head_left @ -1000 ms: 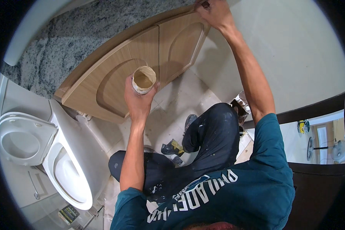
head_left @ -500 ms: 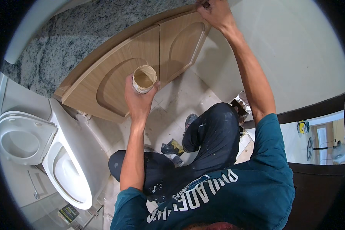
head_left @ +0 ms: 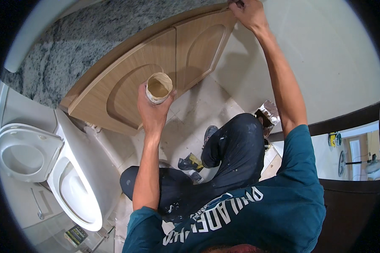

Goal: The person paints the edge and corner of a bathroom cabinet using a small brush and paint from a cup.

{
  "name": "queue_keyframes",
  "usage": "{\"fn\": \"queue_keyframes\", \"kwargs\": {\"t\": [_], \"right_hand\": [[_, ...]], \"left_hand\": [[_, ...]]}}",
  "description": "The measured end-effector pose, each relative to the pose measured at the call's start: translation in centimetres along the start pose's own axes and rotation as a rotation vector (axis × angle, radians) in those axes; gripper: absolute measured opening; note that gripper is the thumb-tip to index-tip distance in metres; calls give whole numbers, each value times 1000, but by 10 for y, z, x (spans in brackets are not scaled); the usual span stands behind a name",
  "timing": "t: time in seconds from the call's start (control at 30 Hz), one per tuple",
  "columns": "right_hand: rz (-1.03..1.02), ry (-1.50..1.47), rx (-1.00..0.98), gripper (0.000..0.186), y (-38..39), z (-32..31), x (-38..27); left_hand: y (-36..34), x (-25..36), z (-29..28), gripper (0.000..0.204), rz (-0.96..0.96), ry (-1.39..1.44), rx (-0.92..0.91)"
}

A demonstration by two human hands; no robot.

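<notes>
While the left hand [head_left: 153, 116] wraps around the tan-filled cup [head_left: 158, 99] before the left cabinet door [head_left: 93, 97], the right hand [head_left: 249, 14] curls at the right cabinet door [head_left: 204, 46]'s top corner; whether pinching anything, I cannot tell. The cup looks light, squeezable, best held around its sides.

Just left of centre, the left hand [head_left: 152, 110] holds a cup [head_left: 158, 87]; at top right, the right hand [head_left: 250, 16] is by the cabinet [head_left: 135, 90].

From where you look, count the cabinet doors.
2: the left door, partly behind the cup in the left hand, and the right door, with the right hand near its upper right corner. More may be out of frame.
</notes>
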State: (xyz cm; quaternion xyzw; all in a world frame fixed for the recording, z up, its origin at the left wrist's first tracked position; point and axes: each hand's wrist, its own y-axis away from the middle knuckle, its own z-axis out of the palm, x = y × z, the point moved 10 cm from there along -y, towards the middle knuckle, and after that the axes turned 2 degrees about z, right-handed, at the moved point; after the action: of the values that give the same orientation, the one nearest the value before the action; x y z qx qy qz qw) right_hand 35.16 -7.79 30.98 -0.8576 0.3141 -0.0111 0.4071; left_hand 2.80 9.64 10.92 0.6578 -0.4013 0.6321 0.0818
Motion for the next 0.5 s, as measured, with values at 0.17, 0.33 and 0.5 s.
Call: {"fn": "queue_keyframes", "kwargs": {"t": [0.17,0.33,0.5], "right_hand": [[-70,103,-24,34,-15,16,24],[-149,58,-69,34,-20,30,24],[-172,86,-46,33,-22,36,24]], "left_hand": [[1,-2,5,57,0,19,-20],[1,2,5,52,15,-16,-33],[2,-5,4,52,-25,23,-33]]}}
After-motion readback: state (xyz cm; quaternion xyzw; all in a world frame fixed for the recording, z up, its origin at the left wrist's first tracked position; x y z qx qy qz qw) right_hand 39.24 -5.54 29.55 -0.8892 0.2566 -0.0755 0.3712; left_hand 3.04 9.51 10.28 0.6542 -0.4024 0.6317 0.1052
